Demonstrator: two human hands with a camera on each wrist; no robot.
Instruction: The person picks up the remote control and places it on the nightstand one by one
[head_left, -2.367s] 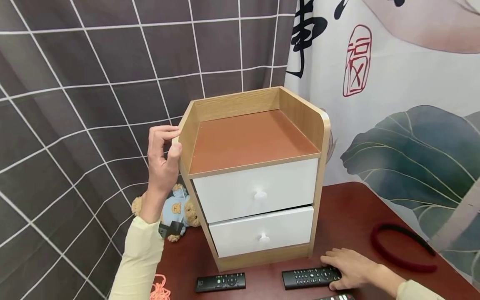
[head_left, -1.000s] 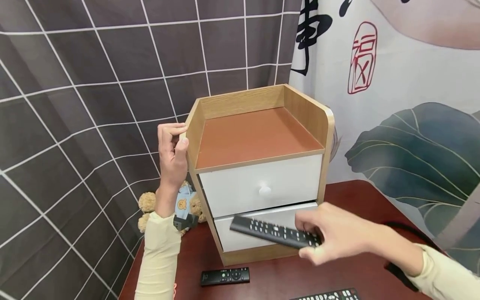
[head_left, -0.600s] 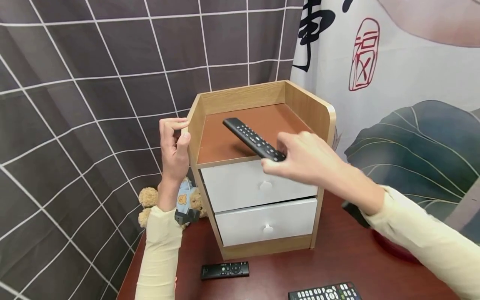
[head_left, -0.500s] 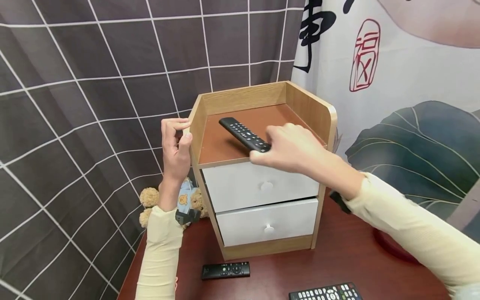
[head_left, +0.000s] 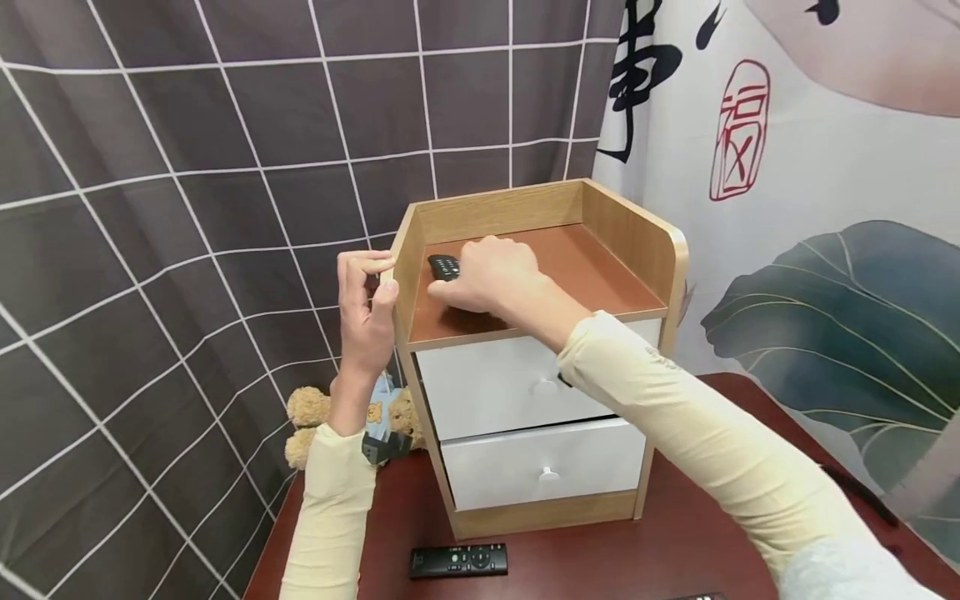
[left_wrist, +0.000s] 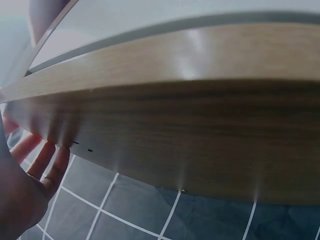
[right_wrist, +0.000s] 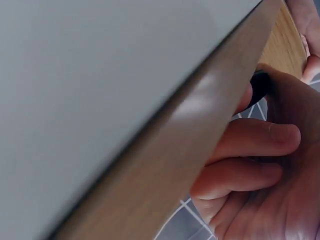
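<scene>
A small wood-trimmed cabinet [head_left: 633, 229] with two white drawers stands on the dark red table. My left hand [head_left: 365, 325] holds the upper edge of its left side panel, thumb at the front edge. In the left wrist view the fingertips [left_wrist: 62, 152] touch the panel's outer face. Over the brown top shelf [head_left: 581, 262], near the left panel, my right hand [head_left: 495, 279] grips a black remote control [head_left: 445, 267], low above the surface. Only the remote's far end shows past the fingers. The right wrist view catches a dark bit of the remote [right_wrist: 259, 90] between curled fingers.
A second black remote [head_left: 459, 561] lies before the cabinet, and a third remote [head_left: 697, 597] barely shows at the bottom edge. A plush bear [head_left: 381, 408] lies by the cabinet's left side. A dark headband [head_left: 858, 492] is partly behind the right arm. Grid-patterned curtain [head_left: 225, 208] hangs behind.
My right hand picked up the remote from the table, lifted it past the drawers and carried it left onto the top shelf area. The left hand keeps its hold on the side panel.
</scene>
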